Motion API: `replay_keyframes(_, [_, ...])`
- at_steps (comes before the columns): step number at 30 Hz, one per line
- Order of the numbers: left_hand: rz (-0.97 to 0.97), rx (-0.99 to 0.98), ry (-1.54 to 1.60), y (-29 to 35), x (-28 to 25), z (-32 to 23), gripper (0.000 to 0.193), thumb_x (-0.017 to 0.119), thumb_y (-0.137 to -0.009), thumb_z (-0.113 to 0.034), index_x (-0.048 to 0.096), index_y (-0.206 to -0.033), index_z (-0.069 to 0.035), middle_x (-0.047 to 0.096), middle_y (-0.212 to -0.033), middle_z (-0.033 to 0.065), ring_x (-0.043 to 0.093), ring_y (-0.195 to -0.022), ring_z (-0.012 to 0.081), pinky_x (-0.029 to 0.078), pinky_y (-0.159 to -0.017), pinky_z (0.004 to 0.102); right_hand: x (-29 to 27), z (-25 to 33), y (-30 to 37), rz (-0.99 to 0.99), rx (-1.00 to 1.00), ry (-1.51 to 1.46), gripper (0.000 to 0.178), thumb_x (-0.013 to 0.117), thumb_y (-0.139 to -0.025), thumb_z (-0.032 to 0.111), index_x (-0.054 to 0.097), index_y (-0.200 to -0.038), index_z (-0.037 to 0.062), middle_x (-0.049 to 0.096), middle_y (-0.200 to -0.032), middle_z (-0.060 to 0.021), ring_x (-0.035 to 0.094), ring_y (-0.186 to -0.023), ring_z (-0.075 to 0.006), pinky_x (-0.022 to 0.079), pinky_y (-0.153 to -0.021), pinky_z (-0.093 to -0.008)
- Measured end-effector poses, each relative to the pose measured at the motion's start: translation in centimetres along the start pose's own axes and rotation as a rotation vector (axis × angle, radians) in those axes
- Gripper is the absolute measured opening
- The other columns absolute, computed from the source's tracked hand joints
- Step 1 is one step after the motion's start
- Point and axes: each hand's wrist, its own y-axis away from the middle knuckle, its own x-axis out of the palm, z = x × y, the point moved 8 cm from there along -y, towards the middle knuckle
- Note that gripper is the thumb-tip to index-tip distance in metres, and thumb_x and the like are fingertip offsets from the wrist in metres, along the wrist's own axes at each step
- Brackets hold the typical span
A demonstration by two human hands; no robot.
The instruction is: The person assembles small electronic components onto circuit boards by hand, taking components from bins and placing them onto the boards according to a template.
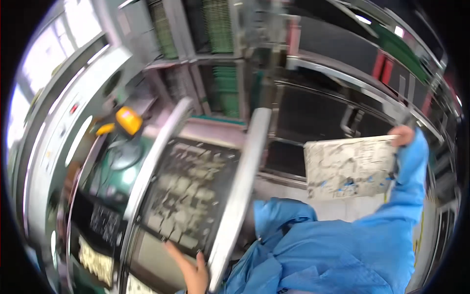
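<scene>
My left hand is at the near edge of a black tray, thumb and finger spread apart. Its fingertips appear to touch the tray's edge. Many pale, irregular blocks show across the tray, which lies between two light metal rails. Out to the right, my right hand grips a cream-coloured board by its upper far corner. That board has dark patches and small blue bits along its lower part. Motion blur hides its finer detail.
Upright racks with green slats stand at the back. A yellow handheld scanner sits left of the rails. Lower left, another cream board lies beside a black patterned piece. Dark cabinets rise behind the held board.
</scene>
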Motion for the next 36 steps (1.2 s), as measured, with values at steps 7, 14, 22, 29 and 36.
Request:
replay_keyframes(7, [-0.165, -0.144, 0.714, 0.5, -3.5, 2.5, 0.084, 0.052, -0.075, 0.005, 0.003, -0.142, -0.007, 0.002, -0.149, 0.0143, 0.013, -0.135, 0.0349, 0.020, -0.107, 0.0439, 3.5, 11.5, -15.9, -0.388, -0.130, -0.950, 0.040, 0.059, -0.080, 0.020, 0.055, -0.108, -0.0088, 0.064, -0.099, -0.0170, 0.063, -0.088, -0.0243, 0.048, -0.082, -0.0335])
replay_keyframes(14, [-0.083, -0.113, 0.948, 0.9, -4.1, 4.2, 0.092, 0.050, -0.072, 0.010, -0.006, -0.142, -0.012, -0.008, -0.149, 0.0114, 0.010, -0.136, 0.0345, 0.016, -0.109, 0.0458, 14.5, 20.3, -36.3, -0.133, -0.276, -1.261, 0.040, 0.049, -0.089, 0.019, 0.048, -0.119, -0.0077, 0.059, -0.113, -0.0168, 0.058, -0.103, -0.0246, 0.042, -0.093, -0.0351])
replay_keyframes(22, [-0.086, -0.166, 0.815, 0.4, -4.0, 5.7, 0.090, 0.051, -0.072, 0.008, -0.004, -0.142, -0.008, -0.003, -0.148, 0.0131, 0.014, -0.135, 0.0348, 0.019, -0.108, 0.0467, 18.4, 25.3, -43.4, -0.054, -0.291, -1.362, 0.038, 0.044, -0.092, 0.018, 0.047, -0.119, -0.0090, 0.058, -0.113, -0.0178, 0.059, -0.102, -0.0254, 0.045, -0.092, -0.0349])
replay_keyframes(29, [-0.156, -0.188, 0.723, -0.3, -4.5, 5.3, 0.085, 0.050, -0.072, 0.007, 0.002, -0.141, -0.004, 0.004, -0.147, 0.0154, 0.017, -0.135, 0.0340, 0.019, -0.109, 0.0447, 18.1, 25.9, -45.5, -0.041, -0.271, -1.397, 0.038, 0.044, -0.092, 0.016, 0.045, -0.120, -0.0101, 0.057, -0.114, -0.0184, 0.058, -0.103, -0.0255, 0.045, -0.092, -0.0347])
replay_keyframes(36, [-0.182, -0.178, 0.640, -0.4, -4.4, 5.0, 0.084, 0.048, -0.072, 0.006, 0.004, -0.142, -0.010, 0.005, -0.148, 0.0146, 0.014, -0.136, 0.0325, 0.013, -0.109, 0.0457, 17.5, 25.4, -46.0, -0.076, -0.253, -1.440, 0.035, 0.044, -0.092, 0.015, 0.047, -0.117, -0.0104, 0.058, -0.113, -0.0184, 0.058, -0.103, -0.0252, 0.045, -0.093, -0.0340])
